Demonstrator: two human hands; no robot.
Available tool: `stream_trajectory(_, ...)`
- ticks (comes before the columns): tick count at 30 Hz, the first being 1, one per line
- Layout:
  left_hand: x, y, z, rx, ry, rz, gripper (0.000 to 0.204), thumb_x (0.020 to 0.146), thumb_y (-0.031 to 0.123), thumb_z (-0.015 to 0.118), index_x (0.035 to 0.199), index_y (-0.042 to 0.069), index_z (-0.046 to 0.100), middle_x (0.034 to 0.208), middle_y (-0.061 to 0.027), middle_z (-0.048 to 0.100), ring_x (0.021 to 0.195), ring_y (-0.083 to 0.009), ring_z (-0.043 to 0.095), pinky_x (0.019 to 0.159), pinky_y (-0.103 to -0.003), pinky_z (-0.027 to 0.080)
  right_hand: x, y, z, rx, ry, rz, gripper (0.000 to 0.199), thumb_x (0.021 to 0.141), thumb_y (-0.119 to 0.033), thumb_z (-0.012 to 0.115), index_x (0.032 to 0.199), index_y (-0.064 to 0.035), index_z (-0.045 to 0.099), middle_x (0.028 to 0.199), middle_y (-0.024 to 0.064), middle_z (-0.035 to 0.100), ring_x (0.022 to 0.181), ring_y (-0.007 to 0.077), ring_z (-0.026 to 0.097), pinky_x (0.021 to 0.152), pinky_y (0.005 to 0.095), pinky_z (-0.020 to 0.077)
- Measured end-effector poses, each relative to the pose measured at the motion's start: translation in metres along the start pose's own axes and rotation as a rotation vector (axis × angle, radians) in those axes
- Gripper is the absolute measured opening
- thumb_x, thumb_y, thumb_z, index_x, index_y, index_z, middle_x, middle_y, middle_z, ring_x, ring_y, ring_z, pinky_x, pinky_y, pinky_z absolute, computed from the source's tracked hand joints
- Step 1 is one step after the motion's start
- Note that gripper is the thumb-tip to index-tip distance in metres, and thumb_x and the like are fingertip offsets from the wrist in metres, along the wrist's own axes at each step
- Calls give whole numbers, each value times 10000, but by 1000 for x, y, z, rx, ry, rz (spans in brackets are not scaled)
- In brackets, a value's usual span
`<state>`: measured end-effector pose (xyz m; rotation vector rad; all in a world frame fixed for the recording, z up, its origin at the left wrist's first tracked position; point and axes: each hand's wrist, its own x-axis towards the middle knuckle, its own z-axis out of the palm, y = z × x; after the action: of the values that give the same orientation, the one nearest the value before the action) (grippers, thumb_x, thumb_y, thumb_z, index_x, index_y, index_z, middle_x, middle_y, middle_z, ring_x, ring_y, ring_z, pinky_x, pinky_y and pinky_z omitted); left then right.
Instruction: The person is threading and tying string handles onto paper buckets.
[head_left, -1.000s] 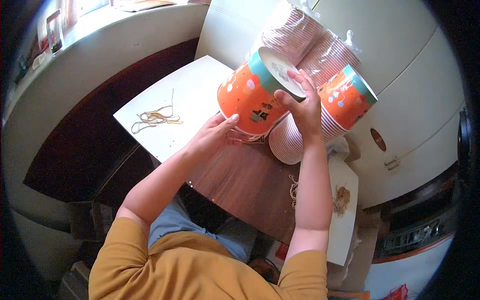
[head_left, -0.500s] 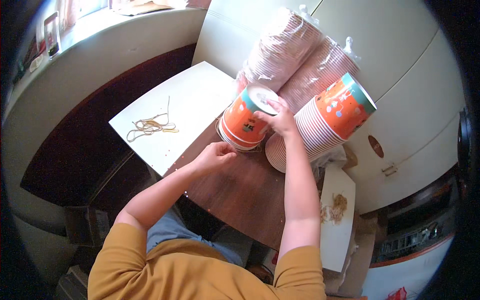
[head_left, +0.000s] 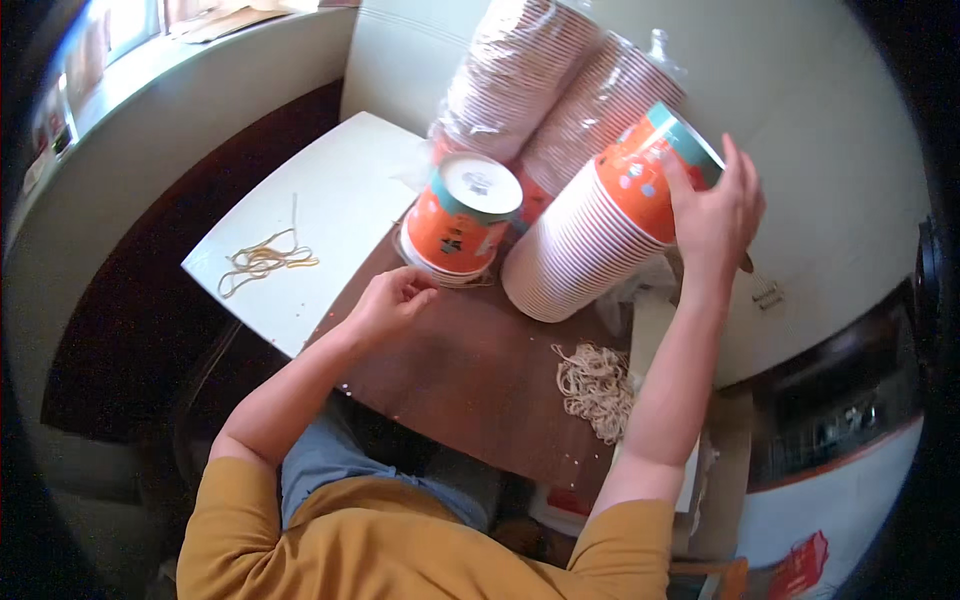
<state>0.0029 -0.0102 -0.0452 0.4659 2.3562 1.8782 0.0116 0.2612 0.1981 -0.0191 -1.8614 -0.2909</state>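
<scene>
- The short stack (head_left: 455,232) stands upside down near mid-frame, now out of our right hand (head_left: 716,215), so it stays up unheld.
- That hand has moved to the tall stack (head_left: 590,245), right of centre, thumb and fingers spread about its top; we cannot tell if they clamp.
- Our left hand (head_left: 390,300) curls near the short stack's base; we cannot tell whether it pinches anything.
- Wrapped stacks (head_left: 525,75) crowd the upper middle; our room is the brown tabletop (head_left: 455,360), its near edge below.

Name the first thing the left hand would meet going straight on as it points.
Probably the short stack of upturned orange cups just ahead of the left hand, though depth is unclear.
</scene>
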Motion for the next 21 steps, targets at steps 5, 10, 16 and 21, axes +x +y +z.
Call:
stream_trajectory(5, 54, 61, 66, -36, 23, 506, 794, 725, 343, 775, 1324, -32, 413, 1317, -230, 466, 1240, -309, 464, 1006, -388, 405, 19, 50, 33, 167, -419, 108, 606, 681, -406, 778, 1125, -36, 594, 1050, 175, 622, 1024, 356, 569, 932, 439, 420)
stream_trajectory(10, 112, 131, 132, 178, 269, 531, 1273, 537, 561, 815, 1419, -67, 147, 1424, -257, 316, 1340, -390, 299, 1102, -443, 262, 36, 49, 50, 365, -288, 133, 261, 739, -228, 742, 748, 7, 631, 819, 155, 625, 749, 297, 651, 666, 396, 504)
stream_trajectory(16, 142, 152, 168, 193, 480, 600, 1180, 571, 466, 796, 1429, -30, 156, 1431, -216, 306, 1319, -400, 304, 1104, -496, 218, 79, 50, 33, 499, -248, 222, 217, 792, -216, 725, 796, -13, 647, 673, 73, 655, 603, 165, 641, 583, 315, 502)
stream_trajectory(21, 145, 135, 158, 287, 397, 556, 1110, 590, 469, 773, 1433, 16, 209, 1436, -187, 324, 1313, -401, 314, 1093, -486, 240, 139, 81, -27, 218, 171, 79, 312, 818, -362, 653, 898, -61, 674, 833, 122, 699, 777, 280, 675, 720, 376, 517)
